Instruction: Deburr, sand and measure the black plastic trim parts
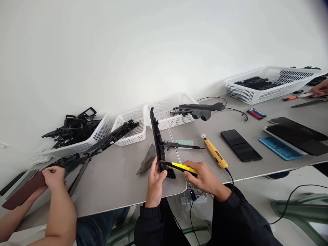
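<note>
My left hand (155, 186) is closed round the lower end of a long, narrow black plastic part (157, 140), which stands tilted up over the table. In my right hand (205, 177) is a slim yellow-and-black knife (186, 168); its dark tip meets the part just above my left thumb. Whether the tip cuts into the plastic is too small to tell. Behind the part lies a black caliper (183, 145), partly over a pale green sheet (188, 142). A dark grey sheet of sandpaper (147, 160) lies to the left of my left hand.
A yellow corded rotary tool (215, 153) and a black phone (241, 145) lie to the right. White baskets (151, 118) line the wall; a large black part (201, 110) rests over one. At left, a co-worker's hands (53, 176) hold a brownish sheet; another hand (319, 88) shows far right.
</note>
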`<state>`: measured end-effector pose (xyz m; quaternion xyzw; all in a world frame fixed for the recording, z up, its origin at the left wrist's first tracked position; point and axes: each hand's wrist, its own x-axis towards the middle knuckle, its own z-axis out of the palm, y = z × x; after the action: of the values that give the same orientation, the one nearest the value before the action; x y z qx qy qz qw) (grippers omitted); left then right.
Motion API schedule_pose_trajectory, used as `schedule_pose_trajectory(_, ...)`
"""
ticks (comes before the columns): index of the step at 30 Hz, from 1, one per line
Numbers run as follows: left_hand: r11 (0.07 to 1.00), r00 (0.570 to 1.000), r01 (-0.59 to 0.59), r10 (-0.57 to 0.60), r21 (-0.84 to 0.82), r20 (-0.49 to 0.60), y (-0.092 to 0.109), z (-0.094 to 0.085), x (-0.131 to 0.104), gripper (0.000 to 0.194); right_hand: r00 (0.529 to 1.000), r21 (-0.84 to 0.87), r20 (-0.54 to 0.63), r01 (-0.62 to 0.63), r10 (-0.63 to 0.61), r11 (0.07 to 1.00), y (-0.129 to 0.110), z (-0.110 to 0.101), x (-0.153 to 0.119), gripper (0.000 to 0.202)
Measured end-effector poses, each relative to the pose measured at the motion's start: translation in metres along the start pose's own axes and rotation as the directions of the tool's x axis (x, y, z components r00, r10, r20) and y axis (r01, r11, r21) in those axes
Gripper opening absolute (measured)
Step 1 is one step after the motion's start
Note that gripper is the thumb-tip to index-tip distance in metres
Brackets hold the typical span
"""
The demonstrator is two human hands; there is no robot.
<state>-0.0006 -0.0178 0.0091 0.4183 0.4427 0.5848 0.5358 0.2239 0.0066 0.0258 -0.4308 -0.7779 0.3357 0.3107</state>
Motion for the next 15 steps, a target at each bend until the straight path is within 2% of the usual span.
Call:
schedule_pose_trajectory(9,1.000,1.000,0.005,-0.005,0.027,-0.010,-0.0005,-0.0002,-0.0002,0.074,0.998,-0.023,-0.043,-0.053,0.052,0.998,0.0029,0.0025,-0.0007,0.024)
schedule_pose_trajectory(15,1.000,1.000,-0.006,0.006,0.029,-0.006,0.0006,0.0010,-0.0001,0.076,0.999,-0.035,-0.033,-0.043,0.042,0.998,0.0039,0.0029,-0.0008,0.024)
